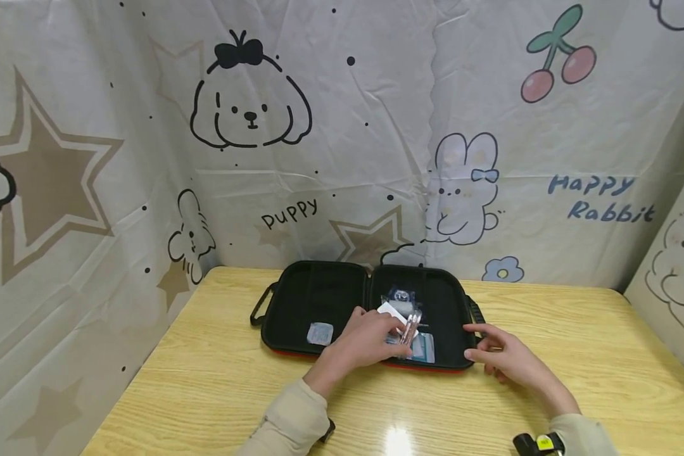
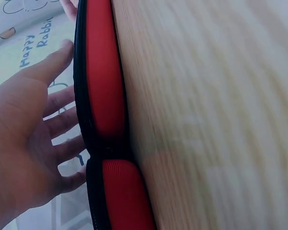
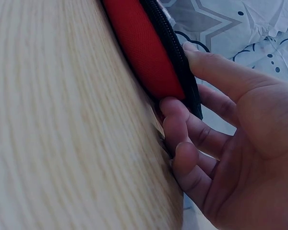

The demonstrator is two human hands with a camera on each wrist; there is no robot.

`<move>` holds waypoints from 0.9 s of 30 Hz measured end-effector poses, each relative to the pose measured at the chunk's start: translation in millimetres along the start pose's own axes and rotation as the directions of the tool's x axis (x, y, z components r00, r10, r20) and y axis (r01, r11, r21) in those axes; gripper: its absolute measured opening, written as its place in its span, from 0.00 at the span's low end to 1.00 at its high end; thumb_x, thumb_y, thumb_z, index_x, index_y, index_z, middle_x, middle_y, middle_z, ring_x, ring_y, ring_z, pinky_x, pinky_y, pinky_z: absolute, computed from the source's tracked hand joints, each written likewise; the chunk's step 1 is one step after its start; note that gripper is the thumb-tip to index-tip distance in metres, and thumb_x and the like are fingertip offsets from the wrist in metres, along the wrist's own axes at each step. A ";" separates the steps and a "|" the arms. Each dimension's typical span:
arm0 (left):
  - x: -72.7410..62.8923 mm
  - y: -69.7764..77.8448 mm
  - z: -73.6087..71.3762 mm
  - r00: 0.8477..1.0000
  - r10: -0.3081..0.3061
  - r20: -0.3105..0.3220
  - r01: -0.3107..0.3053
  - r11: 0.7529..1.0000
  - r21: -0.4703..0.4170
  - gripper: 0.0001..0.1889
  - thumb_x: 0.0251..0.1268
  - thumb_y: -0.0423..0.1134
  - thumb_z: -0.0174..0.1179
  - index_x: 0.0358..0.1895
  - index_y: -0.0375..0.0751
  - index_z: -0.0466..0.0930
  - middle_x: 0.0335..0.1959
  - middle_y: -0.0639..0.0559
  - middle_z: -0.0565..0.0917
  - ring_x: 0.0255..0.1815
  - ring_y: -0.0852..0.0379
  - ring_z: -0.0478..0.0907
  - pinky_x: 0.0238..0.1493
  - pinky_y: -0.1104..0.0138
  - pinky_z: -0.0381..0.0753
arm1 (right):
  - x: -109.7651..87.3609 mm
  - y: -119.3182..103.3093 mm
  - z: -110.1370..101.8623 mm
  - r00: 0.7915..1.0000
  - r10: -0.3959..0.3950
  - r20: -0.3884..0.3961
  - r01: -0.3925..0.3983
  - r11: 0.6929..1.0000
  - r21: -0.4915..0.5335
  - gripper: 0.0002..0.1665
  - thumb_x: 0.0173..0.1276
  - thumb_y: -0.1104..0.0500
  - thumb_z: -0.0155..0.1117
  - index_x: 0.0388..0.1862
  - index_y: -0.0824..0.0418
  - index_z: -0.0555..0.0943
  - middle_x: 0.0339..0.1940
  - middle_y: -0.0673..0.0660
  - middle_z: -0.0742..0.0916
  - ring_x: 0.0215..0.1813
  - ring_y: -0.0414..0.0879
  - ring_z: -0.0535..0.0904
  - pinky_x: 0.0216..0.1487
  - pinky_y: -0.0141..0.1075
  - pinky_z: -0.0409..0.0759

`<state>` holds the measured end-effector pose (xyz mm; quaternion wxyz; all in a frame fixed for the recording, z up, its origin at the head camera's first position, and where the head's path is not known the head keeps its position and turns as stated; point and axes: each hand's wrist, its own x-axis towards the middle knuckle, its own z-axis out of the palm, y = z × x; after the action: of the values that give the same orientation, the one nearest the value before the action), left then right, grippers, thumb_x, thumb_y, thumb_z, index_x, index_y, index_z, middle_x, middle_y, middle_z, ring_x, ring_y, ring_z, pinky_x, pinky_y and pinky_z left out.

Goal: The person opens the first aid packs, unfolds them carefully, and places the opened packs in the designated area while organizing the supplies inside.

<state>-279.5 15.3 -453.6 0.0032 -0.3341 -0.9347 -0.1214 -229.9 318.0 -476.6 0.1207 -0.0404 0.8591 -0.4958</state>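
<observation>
A black zip case (image 1: 330,285) with a red outer shell (image 2: 105,72) lies unfolded on the table. My left hand (image 1: 367,335) reaches over its front edge into the right half. Between its thumb and index finger it pinches a clear packet with slim tubes (image 1: 411,326); the fingertips are hidden behind the rim in the left wrist view. Under and around it lie a white card (image 1: 392,310), a teal-and-white packet (image 1: 424,348) and a dark blue packet (image 1: 401,295). My right hand (image 1: 504,356) holds the case's right front corner, thumb at the rim and fingers curled below.
A pale square packet (image 1: 320,334) lies in the left half of the case. Carry handles (image 1: 259,305) stick out at both sides. The wooden table (image 1: 205,392) ends against a printed cloth (image 1: 342,158) at the back and sides.
</observation>
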 end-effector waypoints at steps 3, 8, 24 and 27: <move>0.2 1.3 1.0 1.000 -0.013 -0.007 0.013 1.000 0.007 0.24 0.55 0.67 0.66 0.51 0.60 0.85 0.43 0.68 0.86 0.41 0.68 0.78 0.45 0.60 0.65 | 0.0 0.3 -0.1 1.000 0.007 -0.004 -0.007 1.000 -0.007 0.40 0.66 0.50 0.69 0.73 0.60 0.66 0.35 0.57 0.79 0.25 0.44 0.75 0.19 0.34 0.71; 1.0 1.9 1.1 1.000 -0.017 -0.006 0.017 1.000 -0.012 0.16 0.60 0.57 0.67 0.49 0.61 0.86 0.40 0.70 0.86 0.41 0.70 0.78 0.48 0.59 0.64 | 0.6 0.1 -0.3 1.000 0.008 -0.005 -0.008 1.000 -0.006 0.40 0.66 0.50 0.69 0.73 0.60 0.66 0.34 0.57 0.79 0.24 0.44 0.74 0.18 0.34 0.71; -7.3 -20.6 -13.0 0.998 -0.011 -0.056 -0.004 0.962 -0.273 0.10 0.67 0.41 0.62 0.48 0.54 0.87 0.39 0.64 0.85 0.35 0.71 0.77 0.39 0.74 0.77 | 0.7 0.2 1.1 1.000 0.013 0.007 -0.013 1.000 0.017 0.41 0.67 0.51 0.69 0.74 0.61 0.65 0.34 0.55 0.79 0.23 0.43 0.73 0.18 0.35 0.71; -10.8 -26.3 -16.7 0.998 -0.035 -0.059 0.014 0.944 -0.331 0.08 0.68 0.42 0.63 0.47 0.53 0.87 0.39 0.63 0.85 0.35 0.69 0.77 0.40 0.74 0.77 | 0.3 0.7 0.3 1.000 0.002 0.008 -0.002 1.000 0.019 0.41 0.67 0.51 0.69 0.74 0.61 0.64 0.34 0.56 0.79 0.23 0.43 0.73 0.18 0.35 0.70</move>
<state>-288.8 -14.9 -444.2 -0.0243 -0.3142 -0.9047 -0.2867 -230.1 318.0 -477.4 0.1251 -0.0406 0.8537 -0.5039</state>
